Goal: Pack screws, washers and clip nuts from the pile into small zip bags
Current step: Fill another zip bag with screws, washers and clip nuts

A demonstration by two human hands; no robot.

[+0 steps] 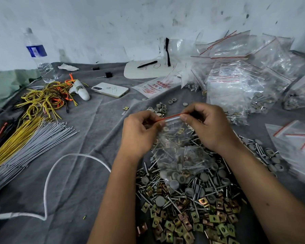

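Both hands hold a small clear zip bag (176, 152) by its red-striped top edge above the pile. My left hand (139, 132) pinches the left end of the zip strip. My right hand (208, 125) pinches the right end. Screws, grey washers and a clip nut show through the bag, which hangs toward me. Beneath it lies the pile (192, 199) of silver screws, grey round washers and brass-coloured clip nuts on the grey cloth (88, 147).
Heaps of filled zip bags (239, 85) stand at the back right; empty bags (296, 138) lie at the right. Left of me are grey and yellow cable ties (25, 143), a white cord (60, 166), a phone (110, 89) and a water bottle (38, 55).
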